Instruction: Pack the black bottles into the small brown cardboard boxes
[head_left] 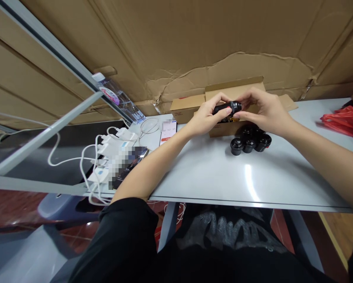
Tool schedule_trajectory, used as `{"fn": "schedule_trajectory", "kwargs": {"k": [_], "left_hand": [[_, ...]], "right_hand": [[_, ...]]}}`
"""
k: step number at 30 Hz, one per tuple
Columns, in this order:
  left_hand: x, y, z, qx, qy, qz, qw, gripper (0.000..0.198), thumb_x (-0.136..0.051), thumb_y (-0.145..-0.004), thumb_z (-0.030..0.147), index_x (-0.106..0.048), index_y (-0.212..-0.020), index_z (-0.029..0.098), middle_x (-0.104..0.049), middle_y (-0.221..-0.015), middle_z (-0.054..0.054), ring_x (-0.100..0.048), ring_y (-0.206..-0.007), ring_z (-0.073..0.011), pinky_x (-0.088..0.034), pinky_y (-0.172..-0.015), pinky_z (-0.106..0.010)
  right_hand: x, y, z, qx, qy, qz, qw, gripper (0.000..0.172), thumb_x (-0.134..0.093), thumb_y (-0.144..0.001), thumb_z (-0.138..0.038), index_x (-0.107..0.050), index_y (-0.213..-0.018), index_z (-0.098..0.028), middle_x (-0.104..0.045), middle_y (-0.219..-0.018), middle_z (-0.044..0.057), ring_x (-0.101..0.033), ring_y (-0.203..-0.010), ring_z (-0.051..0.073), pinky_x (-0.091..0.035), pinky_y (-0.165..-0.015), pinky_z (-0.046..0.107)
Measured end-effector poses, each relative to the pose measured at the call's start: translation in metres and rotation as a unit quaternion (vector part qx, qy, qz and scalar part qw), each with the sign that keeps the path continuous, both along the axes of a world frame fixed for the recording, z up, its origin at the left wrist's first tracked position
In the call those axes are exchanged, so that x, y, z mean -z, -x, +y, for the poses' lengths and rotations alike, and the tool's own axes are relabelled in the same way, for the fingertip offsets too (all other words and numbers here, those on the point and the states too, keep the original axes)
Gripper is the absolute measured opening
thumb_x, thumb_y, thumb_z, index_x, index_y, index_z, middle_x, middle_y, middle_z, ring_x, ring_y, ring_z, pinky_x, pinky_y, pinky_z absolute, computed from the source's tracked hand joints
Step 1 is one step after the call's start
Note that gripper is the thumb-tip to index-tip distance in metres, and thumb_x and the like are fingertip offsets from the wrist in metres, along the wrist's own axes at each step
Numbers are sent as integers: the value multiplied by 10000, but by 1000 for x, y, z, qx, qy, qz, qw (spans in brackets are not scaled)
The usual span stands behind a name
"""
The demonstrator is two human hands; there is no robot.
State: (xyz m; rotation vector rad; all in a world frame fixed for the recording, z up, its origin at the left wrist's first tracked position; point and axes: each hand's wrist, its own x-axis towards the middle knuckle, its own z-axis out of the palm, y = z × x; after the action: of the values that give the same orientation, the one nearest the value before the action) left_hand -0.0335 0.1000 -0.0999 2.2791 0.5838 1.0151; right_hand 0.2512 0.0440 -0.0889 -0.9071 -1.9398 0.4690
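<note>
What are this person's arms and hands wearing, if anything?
The left hand and right hand are bare, with no gloves or watch showing. The forearms are uncovered; the left one comes out of a loose black short sleeve of a black top with a grey print.

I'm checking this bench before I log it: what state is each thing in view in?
Left hand: gripping a black cylindrical part.
Right hand: holding that part's far end.
Brown cardboard box: flaps open.
Black round cylinders: standing clustered on the table.
Clear plastic water bottle: capped, lying tilted.
White phone chargers: cables attached.
Phone: screen lit, showing digits.
Red plastic bag: crumpled.
</note>
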Motion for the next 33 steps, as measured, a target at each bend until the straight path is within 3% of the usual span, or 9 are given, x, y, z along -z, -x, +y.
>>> {"fn": "schedule_trajectory", "kwargs": {"k": [8,12,18,23,28,33], "left_hand": [[2,2,3,23,56,3,998,473,-680,-1253,751,-749,-1390,303,-839,-1171,-65,-772,-912,-211,-703,-889,-424],[0,6,3,33,47,15,998,548,-710,-1232,789,-742,-1471,297,-845,-1236,-86,-796,-980,-221,-709,-917,-409],[6,6,2,19,11,22,1000,658,-713,-1199,909,-734,-1472,311,-829,-1199,-77,-777,-923,-210,-688,-869,-399],[8,7,4,25,22,27,999,595,-645,-1251,871,-720,-1458,319,-786,-1077,-46,-776,-898,-212,-698,-837,-399],[7,3,5,38,57,9,998,569,-626,-1257,853,-709,-1394,308,-752,-1069,-38,-743,-870,-195,-666,-793,-369],[0,2,-1,7,97,26,995,423,-602,-1292,695,-717,-1399,303,-742,-1026,-35,-780,-894,-220,-706,-884,-436]], "right_hand": [[-1,-1,-2,11,-19,-27,999,450,-1031,-1040,-575,-888,-1335,-268,-900,-1212,106,-894,-1141,412,-742,-1148,601],[0,0,-1,3,-12,-13,1000,491,-1042,-1041,-633,-885,-1335,-273,-898,-1206,105,-889,-1141,413,-747,-1139,610],[2,0,2,-9,8,8,1000,534,-1075,-993,-696,-884,-1288,-293,-910,-1185,95,-872,-1133,417,-758,-1112,633],[2,1,1,-10,3,10,1000,485,-1073,-967,-607,-881,-1268,-279,-905,-1146,85,-869,-1061,398,-761,-1073,621],[1,3,0,-12,7,1,1000,492,-1059,-979,-627,-888,-1278,-275,-907,-1147,91,-876,-1075,392,-765,-1075,594],[-4,2,-4,4,30,-6,1000,484,-1047,-991,-652,-892,-1304,-318,-916,-1194,85,-879,-1153,427,-762,-1129,647]]}}
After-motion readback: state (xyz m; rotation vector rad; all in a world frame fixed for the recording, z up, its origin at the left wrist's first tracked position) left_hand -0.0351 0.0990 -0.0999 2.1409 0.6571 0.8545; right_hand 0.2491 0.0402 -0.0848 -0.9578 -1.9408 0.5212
